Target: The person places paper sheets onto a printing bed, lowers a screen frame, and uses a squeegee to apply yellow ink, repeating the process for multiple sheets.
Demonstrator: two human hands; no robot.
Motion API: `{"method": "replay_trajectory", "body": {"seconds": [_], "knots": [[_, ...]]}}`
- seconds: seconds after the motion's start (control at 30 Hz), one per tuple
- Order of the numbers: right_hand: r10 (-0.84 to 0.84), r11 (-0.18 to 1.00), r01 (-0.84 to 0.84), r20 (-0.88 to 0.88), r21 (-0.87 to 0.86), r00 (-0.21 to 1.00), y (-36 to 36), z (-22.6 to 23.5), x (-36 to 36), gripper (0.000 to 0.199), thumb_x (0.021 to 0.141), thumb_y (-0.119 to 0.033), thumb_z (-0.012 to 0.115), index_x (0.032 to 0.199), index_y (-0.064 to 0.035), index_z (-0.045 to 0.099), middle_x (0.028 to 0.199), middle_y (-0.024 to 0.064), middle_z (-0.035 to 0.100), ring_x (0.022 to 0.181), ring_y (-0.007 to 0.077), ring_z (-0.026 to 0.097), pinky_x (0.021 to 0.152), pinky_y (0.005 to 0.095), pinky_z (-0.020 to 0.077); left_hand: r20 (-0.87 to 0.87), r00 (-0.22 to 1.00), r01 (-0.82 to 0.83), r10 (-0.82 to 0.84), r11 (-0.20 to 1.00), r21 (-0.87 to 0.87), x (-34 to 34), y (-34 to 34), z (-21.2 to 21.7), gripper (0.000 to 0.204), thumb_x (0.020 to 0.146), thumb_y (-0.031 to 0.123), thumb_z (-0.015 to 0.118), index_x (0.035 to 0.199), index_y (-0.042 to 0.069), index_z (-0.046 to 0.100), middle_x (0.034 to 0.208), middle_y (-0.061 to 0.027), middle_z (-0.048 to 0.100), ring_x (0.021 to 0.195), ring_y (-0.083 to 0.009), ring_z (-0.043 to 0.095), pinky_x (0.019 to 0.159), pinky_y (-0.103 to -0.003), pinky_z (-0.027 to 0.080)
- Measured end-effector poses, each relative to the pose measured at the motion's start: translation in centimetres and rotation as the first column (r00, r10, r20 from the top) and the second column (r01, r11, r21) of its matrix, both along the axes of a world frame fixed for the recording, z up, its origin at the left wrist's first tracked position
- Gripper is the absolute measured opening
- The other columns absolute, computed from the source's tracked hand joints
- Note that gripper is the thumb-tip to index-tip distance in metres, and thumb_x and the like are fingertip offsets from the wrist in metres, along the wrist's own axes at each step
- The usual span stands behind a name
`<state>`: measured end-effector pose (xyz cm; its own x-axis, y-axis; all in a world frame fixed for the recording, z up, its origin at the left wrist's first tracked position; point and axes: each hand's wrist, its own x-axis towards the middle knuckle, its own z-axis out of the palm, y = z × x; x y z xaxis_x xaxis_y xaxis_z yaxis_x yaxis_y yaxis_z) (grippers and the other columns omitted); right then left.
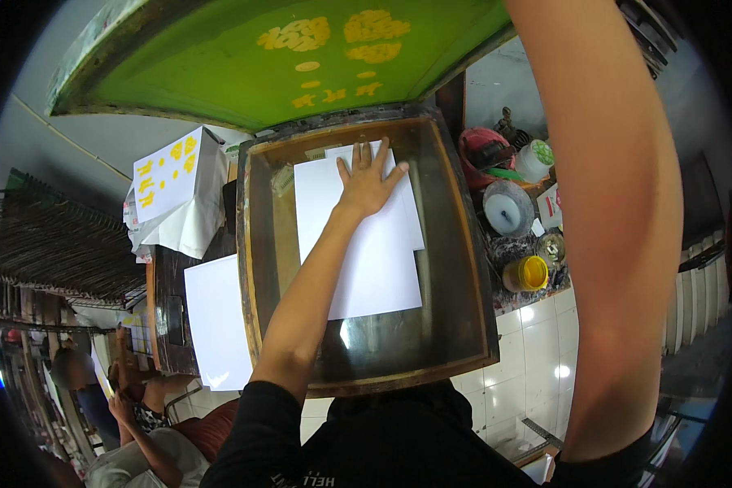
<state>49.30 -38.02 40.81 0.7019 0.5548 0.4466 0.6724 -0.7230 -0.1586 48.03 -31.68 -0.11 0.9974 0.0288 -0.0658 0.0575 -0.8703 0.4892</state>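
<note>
My left hand (370,183) lies flat with fingers spread on white paper sheets (374,272), near their far edge. The sheets overlap slightly out of line on a glass-topped board with a wooden rim (490,329). Above the far side of the board tilts a silk-screen frame (220,77), its green mesh marked with yellow characters and dots. My right arm (618,220) reaches up along the right side and leaves the picture at the top. The right hand itself is out of sight, so what it touches is hidden.
Left of the board are a printed sheet with yellow marks (167,175) on a stack and a blank white sheet (215,325). At right stand a yellow paint jar (529,274), a white tub (508,210) and a red basin (473,146). Another person (150,455) sits lower left.
</note>
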Motion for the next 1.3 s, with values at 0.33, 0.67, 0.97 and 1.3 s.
{"method": "replay_trajectory", "body": {"seconds": [0.33,0.67,0.97,1.3], "knots": [[0.16,0.973,-0.163,0.035,0.163,0.987,-6.6,-14.2,-13.7,0.028,0.092,-0.024,0.066,0.111,-0.004,0.063,0.106,0.0176,0.066,0.103,0.0441,0.06,0.094,0.0495,0.0445,0.4,0.888,0.328,0.228,0.297,-0.897,-26.0,4.8,12.4,0.051,0.105,0.042,0.055,0.12,-0.006,0.062,0.117,-0.0329,0.069,0.102,-0.0389,0.073,0.103,-0.053,0.049],[0.196,0.971,-0.238,-0.554,-0.004,0.809,-8.3,-32.7,-20.2,0.046,0.083,-0.026,0.081,0.113,-0.0015,0.056,0.109,0.0205,0.065,0.107,0.0407,0.061,0.093,0.0505,0.044,-0.545,0.838,-0.483,0.032,-0.424,-0.766,-38.0,1.4,-1.7,0.026,0.102,0.016,0.058,0.114,-0.006,0.063,0.135,-0.0316,0.062,0.125,-0.0379,0.064,0.106,-0.047,0.053],[0.271,0.932,-0.338,-0.364,-0.133,0.891,-8.4,-38.3,-21.6,0.044,0.077,-0.022,0.08,0.11,-0.0025,0.058,0.097,0.0164,0.064,0.095,0.034,0.061,0.081,0.0463,0.0432,-0.671,0.742,-0.578,-0.009,-0.516,-0.632,-37.9,1.1,-3.3,0.041,0.097,0.012,0.055,0.13,-0.012,0.054,0.138,-0.0279,0.061,0.129,-0.0346,0.061,0.112,-0.046,0.047],[0.242,0.955,-0.261,-0.141,-0.141,0.96,-5.0,-39.3,-13.0,0.037,0.079,-0.018,0.077,0.106,-0.004,0.056,0.098,0.0156,0.057,0.093,0.0339,0.055,0.08,0.0456,0.0405,-0.71,0.703,-0.628,-0.042,-0.506,-0.591,-38.8,1.5,-5.4,0.038,0.094,0.017,0.052,0.114,-0.013,0.065,0.117,-0.0239,0.072,0.101,-0.0331,0.07,0.1,-0.044,0.051]]}}
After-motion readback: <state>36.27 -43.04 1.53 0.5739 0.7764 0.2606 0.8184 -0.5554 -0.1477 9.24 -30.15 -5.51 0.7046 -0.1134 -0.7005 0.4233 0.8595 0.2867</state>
